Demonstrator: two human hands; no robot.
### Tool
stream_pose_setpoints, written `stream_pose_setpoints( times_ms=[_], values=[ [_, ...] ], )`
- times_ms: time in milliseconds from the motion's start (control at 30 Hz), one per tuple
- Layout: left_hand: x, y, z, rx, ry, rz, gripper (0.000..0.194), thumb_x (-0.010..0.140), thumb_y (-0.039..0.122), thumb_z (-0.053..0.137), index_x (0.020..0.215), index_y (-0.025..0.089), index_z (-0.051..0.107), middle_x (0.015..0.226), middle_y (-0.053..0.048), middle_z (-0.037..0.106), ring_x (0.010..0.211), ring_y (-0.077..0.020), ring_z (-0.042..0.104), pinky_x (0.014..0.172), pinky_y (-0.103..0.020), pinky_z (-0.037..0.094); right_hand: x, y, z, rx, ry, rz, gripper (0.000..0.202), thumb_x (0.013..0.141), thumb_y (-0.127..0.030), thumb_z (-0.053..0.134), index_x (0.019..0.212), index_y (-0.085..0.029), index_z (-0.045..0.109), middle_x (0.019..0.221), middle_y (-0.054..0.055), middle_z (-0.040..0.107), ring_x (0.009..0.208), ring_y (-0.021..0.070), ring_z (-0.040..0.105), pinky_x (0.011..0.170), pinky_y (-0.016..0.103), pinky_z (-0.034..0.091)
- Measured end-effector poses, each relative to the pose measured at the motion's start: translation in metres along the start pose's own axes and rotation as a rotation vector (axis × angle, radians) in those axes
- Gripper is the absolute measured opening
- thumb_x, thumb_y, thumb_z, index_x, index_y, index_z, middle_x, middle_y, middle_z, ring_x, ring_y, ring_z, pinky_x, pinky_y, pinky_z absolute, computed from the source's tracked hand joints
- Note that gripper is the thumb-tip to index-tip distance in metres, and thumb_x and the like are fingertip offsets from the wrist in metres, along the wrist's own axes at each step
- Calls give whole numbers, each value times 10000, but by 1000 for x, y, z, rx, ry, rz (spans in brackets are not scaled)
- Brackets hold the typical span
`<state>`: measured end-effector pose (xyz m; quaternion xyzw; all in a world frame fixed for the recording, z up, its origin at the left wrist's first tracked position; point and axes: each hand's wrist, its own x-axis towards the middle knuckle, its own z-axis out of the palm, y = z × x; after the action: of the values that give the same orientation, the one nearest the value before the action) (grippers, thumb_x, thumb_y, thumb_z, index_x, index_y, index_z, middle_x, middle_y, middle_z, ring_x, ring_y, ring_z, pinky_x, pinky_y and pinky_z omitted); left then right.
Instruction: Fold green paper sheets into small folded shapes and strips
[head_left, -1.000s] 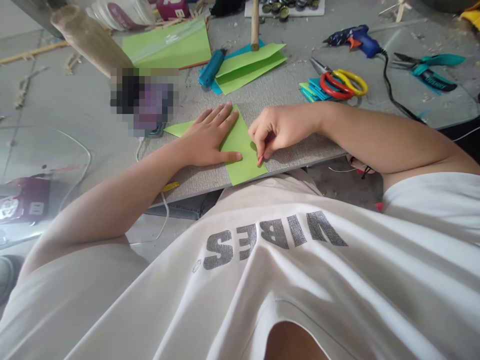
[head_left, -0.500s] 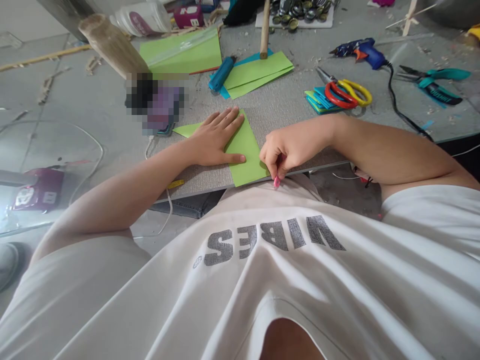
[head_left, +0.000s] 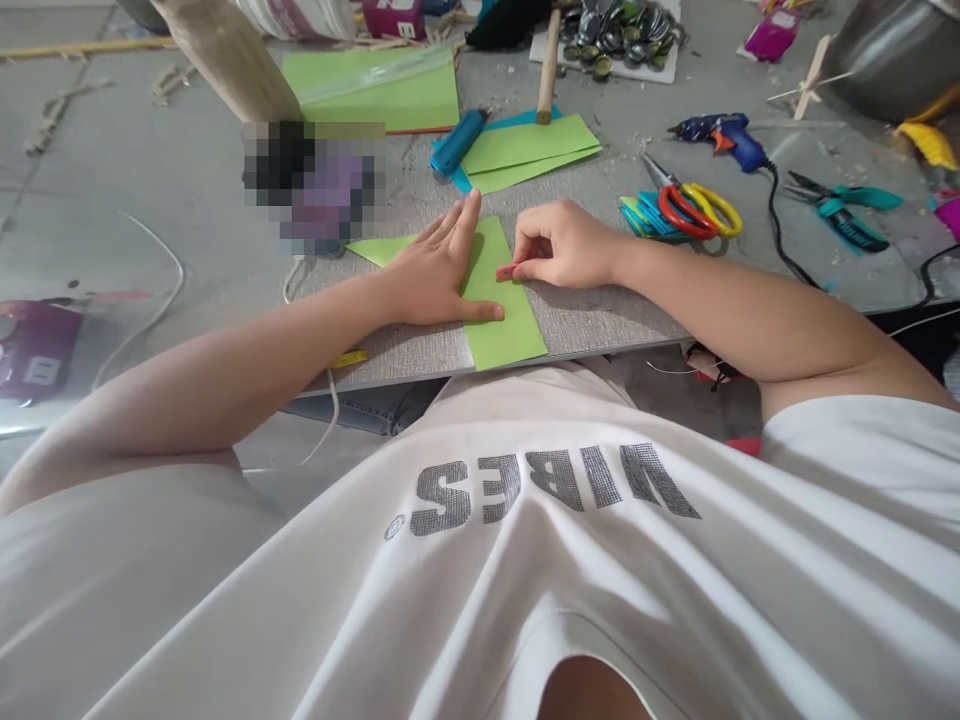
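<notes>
A light green sheet of paper (head_left: 504, 335) lies at the table's front edge, with a pointed flap reaching out on its left side. My left hand (head_left: 435, 265) rests flat on this paper, fingers spread, and covers its middle. Between the thumb and fingers of my right hand (head_left: 566, 243) is a small flat pink piece (head_left: 506, 272), pinched over the paper's right edge. What kind of thing the pink piece is I cannot make out. To the right, scissors with red and yellow handles (head_left: 686, 210) lie on folded blue and green papers (head_left: 637, 215).
More green sheets (head_left: 536, 150) lie farther back, beside a blue cylindrical object (head_left: 457, 143) and a wooden stick (head_left: 549, 70). A glue gun (head_left: 724, 138) and pliers (head_left: 840, 212) are at the right. Bottle caps (head_left: 622, 35) fill a white tray. A cable runs at left.
My right hand has moved away from the table's front edge and up along the paper with the pink piece. My left hand stays flat on the paper. The view has shifted slightly.
</notes>
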<state>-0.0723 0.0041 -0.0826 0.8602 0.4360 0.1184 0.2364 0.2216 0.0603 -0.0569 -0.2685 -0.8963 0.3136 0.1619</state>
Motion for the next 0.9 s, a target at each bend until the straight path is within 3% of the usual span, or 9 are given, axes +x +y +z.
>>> stream_pose_setpoints(
  times_ms=[133,267,500,600,700,800,900],
  values=[
    [0,-1,2,-4,10,0,1711,861,1104,822,2074,222,-1,2166,-160,-11,1998,-564,-73,1633,-705,48,10,5,0,-29,51,53,643,961,-846,968,830,-282,687,886,57,707,892,281,617,844,478,483],
    [0,-1,4,-7,41,13,1664,862,1104,826,2078,270,56,2169,-135,-20,1998,-548,-112,1634,-694,34,27,24,-5,-46,101,70,664,923,-900,967,861,-296,698,860,67,723,891,298,619,805,470,452],
    [0,-5,4,-6,28,33,1711,867,1128,786,2070,183,20,2156,-201,-63,1997,-548,-108,1636,-667,10,69,62,-18,-180,183,102,492,945,-742,985,814,-321,768,811,74,801,877,311,698,803,497,498],
    [0,-5,5,-15,36,61,1723,861,1115,814,2069,190,4,2155,-211,-37,2008,-519,-67,1640,-640,29,80,63,-24,-248,183,150,403,942,-652,982,815,-305,821,827,75,845,889,283,735,817,473,521],
    [-2,0,4,-10,43,79,1689,876,1101,811,2068,190,35,2151,-233,-1,2010,-522,-12,1635,-672,85,82,58,-30,-266,198,177,278,906,-525,1012,827,-316,846,910,98,882,906,340,763,820,515,546],
    [-3,-1,1,-45,69,65,1461,992,970,758,2056,170,156,2135,-256,154,2000,-523,134,1620,-712,171,81,63,-36,-306,359,144,253,1022,-605,902,954,-362,892,1032,121,889,982,398,751,880,571,565],
    [-1,-14,-6,-228,84,-15,1182,1029,624,677,2041,212,229,2105,-198,327,1966,-424,332,1609,-644,284,84,84,-39,-381,531,112,329,1108,-674,710,1040,-415,902,1082,137,871,1028,432,697,895,602,556]
  ],
)
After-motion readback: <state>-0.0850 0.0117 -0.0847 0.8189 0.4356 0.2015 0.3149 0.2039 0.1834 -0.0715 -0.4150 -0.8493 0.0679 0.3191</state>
